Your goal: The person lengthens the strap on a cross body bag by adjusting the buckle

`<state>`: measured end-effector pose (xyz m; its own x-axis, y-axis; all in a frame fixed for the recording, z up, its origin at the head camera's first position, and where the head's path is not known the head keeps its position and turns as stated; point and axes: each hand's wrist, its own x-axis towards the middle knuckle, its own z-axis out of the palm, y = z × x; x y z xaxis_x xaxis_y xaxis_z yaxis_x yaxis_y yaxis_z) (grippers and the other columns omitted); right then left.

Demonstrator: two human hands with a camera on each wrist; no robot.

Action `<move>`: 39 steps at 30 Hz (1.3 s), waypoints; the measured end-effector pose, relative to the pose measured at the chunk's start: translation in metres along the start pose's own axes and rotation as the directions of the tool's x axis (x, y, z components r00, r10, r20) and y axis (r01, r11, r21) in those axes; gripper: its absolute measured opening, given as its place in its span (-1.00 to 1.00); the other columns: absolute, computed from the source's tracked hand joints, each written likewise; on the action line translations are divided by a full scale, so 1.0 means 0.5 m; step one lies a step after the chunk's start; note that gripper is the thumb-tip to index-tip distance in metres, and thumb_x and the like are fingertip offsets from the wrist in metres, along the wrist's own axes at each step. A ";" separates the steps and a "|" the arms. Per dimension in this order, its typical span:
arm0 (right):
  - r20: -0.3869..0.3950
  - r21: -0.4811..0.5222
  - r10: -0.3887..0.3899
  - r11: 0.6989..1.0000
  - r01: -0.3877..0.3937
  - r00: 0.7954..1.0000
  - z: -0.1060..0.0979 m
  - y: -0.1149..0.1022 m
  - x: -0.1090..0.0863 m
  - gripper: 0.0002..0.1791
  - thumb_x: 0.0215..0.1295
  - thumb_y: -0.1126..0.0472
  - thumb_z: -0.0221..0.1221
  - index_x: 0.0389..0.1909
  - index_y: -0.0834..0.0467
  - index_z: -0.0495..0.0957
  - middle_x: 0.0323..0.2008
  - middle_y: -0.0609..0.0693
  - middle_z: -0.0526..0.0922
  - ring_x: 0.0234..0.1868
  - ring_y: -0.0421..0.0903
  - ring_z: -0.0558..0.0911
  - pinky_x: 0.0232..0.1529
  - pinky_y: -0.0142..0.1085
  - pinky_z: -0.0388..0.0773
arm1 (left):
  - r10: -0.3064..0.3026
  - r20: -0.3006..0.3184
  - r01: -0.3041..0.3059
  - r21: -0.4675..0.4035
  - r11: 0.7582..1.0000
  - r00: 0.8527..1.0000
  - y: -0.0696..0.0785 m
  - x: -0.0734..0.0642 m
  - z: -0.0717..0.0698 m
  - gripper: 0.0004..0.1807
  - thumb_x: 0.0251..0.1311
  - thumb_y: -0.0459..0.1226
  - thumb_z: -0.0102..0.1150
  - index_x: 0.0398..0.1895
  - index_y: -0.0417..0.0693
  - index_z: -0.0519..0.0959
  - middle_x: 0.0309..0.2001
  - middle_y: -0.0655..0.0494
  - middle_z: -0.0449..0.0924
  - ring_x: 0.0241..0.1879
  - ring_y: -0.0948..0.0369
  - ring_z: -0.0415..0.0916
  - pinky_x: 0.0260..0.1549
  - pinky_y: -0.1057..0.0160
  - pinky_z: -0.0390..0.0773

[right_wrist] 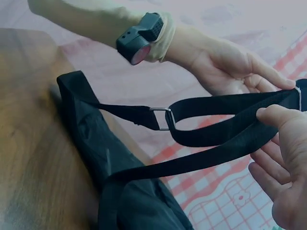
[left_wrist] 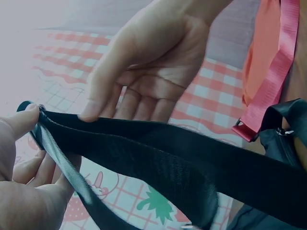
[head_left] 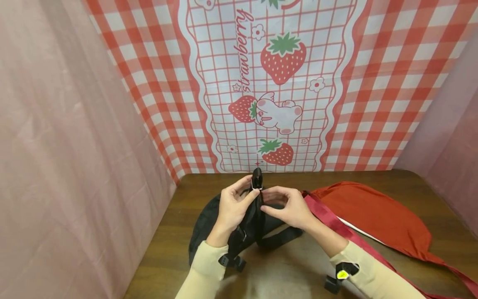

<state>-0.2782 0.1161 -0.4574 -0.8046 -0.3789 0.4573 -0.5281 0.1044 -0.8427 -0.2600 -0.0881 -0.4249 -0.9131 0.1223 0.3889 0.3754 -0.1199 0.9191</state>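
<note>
A black bag (head_left: 207,226) lies on the table with its black webbing strap (head_left: 257,211) raised in a loop. My left hand (head_left: 231,203) pinches the strap's top by a metal slider buckle (head_left: 257,187), thumb in front. Just below and to the right, my right hand (head_left: 291,206) holds the strap between thumb and fingers. The right wrist view shows the strap doubled through a metal ring (right_wrist: 163,119), with the right thumb (right_wrist: 273,115) across the webbing. In the left wrist view, the strap (left_wrist: 158,143) hangs in folds between both hands.
A red bag (head_left: 373,216) with a pinkish-red strap (head_left: 336,226) lies on the right of the wooden table (head_left: 164,249). Behind stands a strawberry-print checked cloth (head_left: 284,99); a pale pink curtain (head_left: 74,145) hangs at left.
</note>
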 end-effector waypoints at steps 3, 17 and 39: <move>0.013 -0.022 -0.001 1.000 0.002 1.000 -0.004 0.006 -0.005 -0.56 0.22 0.32 0.53 0.12 0.15 0.71 0.01 0.12 0.83 -0.01 -0.12 0.82 0.07 -0.40 0.74 | -0.009 0.000 0.009 -0.008 1.000 1.000 0.000 0.001 0.001 -0.54 0.38 -0.50 0.31 0.33 -0.39 0.57 0.24 -0.38 0.64 0.10 0.34 0.67 0.20 0.35 0.67; -0.059 -0.062 -0.086 0.995 0.082 0.995 0.008 0.003 0.010 -0.71 0.17 0.38 0.55 -0.12 0.16 0.72 -0.12 0.12 0.81 -0.09 -0.12 0.83 -0.01 -0.31 0.79 | 0.005 0.010 -0.005 -0.020 1.000 1.000 -0.002 0.001 0.004 -0.53 0.40 -0.49 0.30 0.35 -0.36 0.56 0.24 -0.37 0.64 0.14 0.27 0.69 0.24 0.29 0.66; -0.037 -0.051 -0.152 0.987 0.150 0.988 0.013 0.003 0.011 -0.71 0.18 0.45 0.50 -0.13 0.18 0.68 -0.14 0.12 0.73 -0.06 -0.23 0.76 0.05 -0.36 0.76 | -0.004 0.014 0.005 -0.063 0.998 1.000 -0.005 -0.004 0.012 -0.54 0.43 -0.51 0.24 0.36 -0.41 0.52 0.25 -0.42 0.58 0.18 0.28 0.66 0.29 0.29 0.63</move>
<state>-0.2818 0.1080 -0.4580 -0.7246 -0.3560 0.5902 -0.6559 0.0933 -0.7490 -0.2581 -0.0822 -0.4277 -0.9122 0.1365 0.3864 0.3605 -0.1810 0.9150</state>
